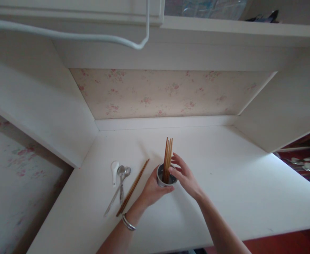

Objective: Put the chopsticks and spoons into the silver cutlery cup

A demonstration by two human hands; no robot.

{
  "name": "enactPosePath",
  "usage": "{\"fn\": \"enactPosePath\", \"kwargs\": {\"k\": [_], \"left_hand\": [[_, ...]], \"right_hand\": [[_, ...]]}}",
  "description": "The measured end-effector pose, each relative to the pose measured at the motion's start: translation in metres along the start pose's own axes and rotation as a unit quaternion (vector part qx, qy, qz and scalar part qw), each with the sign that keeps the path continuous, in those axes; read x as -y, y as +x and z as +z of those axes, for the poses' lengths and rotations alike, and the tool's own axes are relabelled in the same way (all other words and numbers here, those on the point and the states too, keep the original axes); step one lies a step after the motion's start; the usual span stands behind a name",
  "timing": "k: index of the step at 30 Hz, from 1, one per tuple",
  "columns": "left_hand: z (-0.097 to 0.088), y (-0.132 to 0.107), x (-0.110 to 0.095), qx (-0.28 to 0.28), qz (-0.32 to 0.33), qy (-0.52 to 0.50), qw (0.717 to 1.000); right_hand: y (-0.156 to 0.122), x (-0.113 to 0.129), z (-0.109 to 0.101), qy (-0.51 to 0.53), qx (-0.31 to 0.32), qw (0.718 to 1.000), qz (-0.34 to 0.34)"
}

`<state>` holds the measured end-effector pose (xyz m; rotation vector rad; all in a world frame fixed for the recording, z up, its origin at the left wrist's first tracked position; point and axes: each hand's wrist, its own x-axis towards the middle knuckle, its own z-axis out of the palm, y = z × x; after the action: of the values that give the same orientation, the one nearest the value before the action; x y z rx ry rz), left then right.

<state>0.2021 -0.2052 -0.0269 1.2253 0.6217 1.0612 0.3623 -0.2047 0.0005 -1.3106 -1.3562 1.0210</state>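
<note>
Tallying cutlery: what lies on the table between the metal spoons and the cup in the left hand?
Head view: loose wooden chopsticks lie slantwise between the metal spoons and the metal cup that the left hand grips.

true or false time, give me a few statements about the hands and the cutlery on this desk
1. The left hand grips the round silver metal cup. True.
2. Thin brown wooden chopsticks stand in that cup. True.
3. The right hand is closed in a fist. False: its fingers are spread at the cup's rim, beside the chopsticks.
4. The small white ceramic spoon lies right of the cup. False: it lies left of it, beside two metal spoons.
</note>
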Motion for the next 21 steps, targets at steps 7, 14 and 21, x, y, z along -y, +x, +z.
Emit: {"fn": "enactPosePath", "kwargs": {"k": [7,14,21], "left_hand": [[0.004,-0.001,-0.003,0.009,0.016,0.097,0.995],[-0.031,-0.021,-0.037,-0.065,-0.038,0.516,0.854],[-0.064,-0.032,-0.043,-0.083,-0.141,0.731,0.662]], "right_hand": [[-0.029,-0.030,0.020,0.084,0.025,0.996,-0.016],[-0.028,-0.048,0.030,0.082,-0.023,0.996,-0.038],[-0.030,-0.063,0.033,0.048,-0.043,0.997,-0.037]]}}
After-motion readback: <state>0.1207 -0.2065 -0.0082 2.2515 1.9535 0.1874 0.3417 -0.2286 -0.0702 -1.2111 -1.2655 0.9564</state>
